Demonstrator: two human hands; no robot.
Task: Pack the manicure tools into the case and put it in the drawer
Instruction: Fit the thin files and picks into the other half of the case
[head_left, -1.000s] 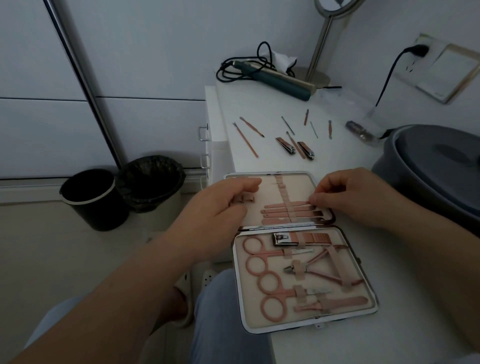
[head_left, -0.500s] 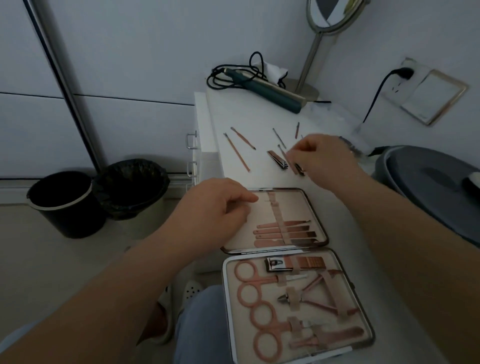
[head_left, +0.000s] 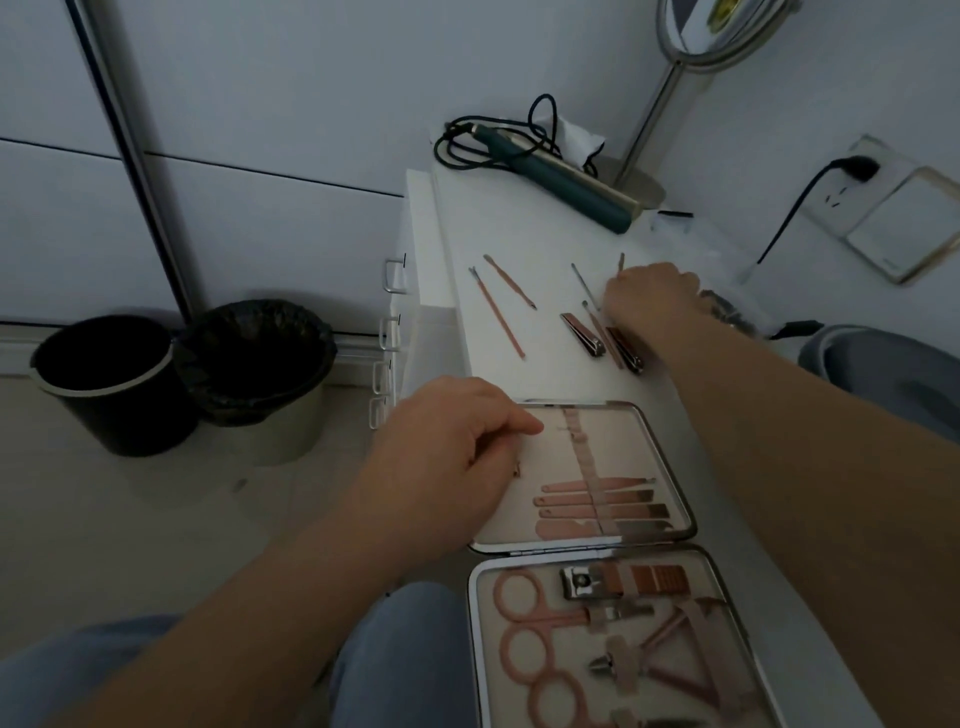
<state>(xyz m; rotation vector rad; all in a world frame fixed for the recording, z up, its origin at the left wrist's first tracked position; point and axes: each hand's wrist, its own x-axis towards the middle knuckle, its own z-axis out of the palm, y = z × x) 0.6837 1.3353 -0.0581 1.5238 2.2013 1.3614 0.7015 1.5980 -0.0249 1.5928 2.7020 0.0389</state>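
An open manicure case (head_left: 587, 530) is seen lying flat on a white dresser top (head_left: 524, 228), its two halves spread like a book. The upper half is steadied at its left edge by the left hand (head_left: 447, 452), whose fingers are loosely bent and pressed on the lining, probably so the case is kept from sliding. The right hand (head_left: 649, 299) is stretched to the loose tools (head_left: 597, 338) laid out beyond the case; its fingers are curled downward over a thin tool, though whether anything is actually pinched cannot be told. Two clippers and several slim sticks are left unpacked. Scissors (head_left: 540, 618) and nippers are already strapped into the lower half. Drawer handles (head_left: 393, 275) are visible on the dresser's left side
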